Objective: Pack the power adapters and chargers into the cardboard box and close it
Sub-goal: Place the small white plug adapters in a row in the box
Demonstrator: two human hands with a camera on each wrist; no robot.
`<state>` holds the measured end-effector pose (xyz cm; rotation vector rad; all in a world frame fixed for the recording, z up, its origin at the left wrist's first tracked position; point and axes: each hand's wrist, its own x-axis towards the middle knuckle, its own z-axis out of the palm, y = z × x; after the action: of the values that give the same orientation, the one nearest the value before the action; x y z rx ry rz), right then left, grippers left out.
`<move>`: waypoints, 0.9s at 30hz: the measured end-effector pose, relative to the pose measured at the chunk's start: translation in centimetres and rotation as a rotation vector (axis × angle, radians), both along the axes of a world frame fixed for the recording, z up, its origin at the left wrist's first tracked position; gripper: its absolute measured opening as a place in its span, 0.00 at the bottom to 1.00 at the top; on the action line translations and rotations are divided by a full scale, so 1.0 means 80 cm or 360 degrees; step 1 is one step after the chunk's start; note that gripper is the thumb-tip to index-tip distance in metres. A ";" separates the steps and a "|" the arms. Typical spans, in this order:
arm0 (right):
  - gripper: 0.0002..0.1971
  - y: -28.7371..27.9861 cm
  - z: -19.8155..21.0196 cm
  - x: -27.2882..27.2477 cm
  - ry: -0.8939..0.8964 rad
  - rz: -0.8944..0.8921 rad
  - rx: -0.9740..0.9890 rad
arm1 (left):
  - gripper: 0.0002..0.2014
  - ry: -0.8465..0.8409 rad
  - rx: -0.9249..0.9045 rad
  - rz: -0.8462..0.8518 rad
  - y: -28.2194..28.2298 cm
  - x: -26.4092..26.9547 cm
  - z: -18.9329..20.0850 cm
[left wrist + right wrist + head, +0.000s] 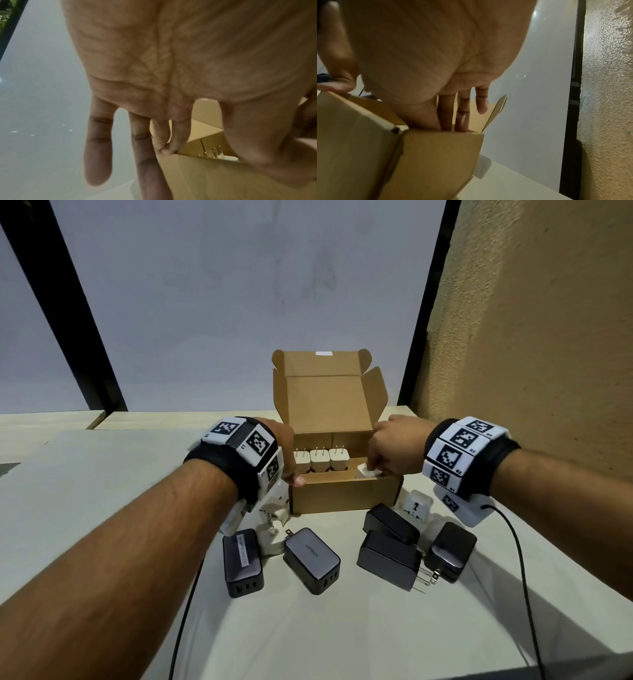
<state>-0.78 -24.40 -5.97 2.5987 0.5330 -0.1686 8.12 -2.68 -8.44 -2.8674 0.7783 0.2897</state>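
Three white chargers [321,461] stand prongs-up, side by side inside the cardboard box [342,496], likely to conserve space. The right hand [394,448] pinches a fourth charger [368,473] at the near-right corner. The left hand [286,445], fingers mostly straight, braces the near-left corner against shifting.

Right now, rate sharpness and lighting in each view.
Head view: sharp but dim, hard shadows cross the table, black frames slanted by the wide lens. Left wrist view: the left hand fills the frame, blurred. Right wrist view: the right hand and cardboard box are soft; the textured wall looks crisper.
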 end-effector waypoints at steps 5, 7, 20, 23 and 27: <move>0.15 0.000 -0.010 0.002 0.0067 -0.0033 -0.0056 | 0.26 -0.0015 0.0025 -0.0041 -0.001 0.001 -0.001; 0.15 0.002 -0.013 0.006 0.0054 -0.0052 -0.0084 | 0.25 0.0039 0.0025 0.0008 0.000 0.002 -0.001; 0.19 0.012 -0.017 0.026 0.0110 -0.0155 -0.0137 | 0.25 0.0152 -0.0056 0.0040 0.003 0.004 -0.001; 0.16 0.017 -0.018 0.027 0.0105 -0.0173 -0.0112 | 0.24 0.0146 -0.0071 0.0074 0.002 0.003 -0.002; 0.17 0.018 -0.016 0.026 0.0095 -0.0208 -0.0079 | 0.31 0.0123 0.0014 0.0099 -0.002 0.002 -0.002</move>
<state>1.29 -22.99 -7.23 2.5874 0.3743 -0.2994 8.27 -2.83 -8.59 -2.8912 0.7001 0.4128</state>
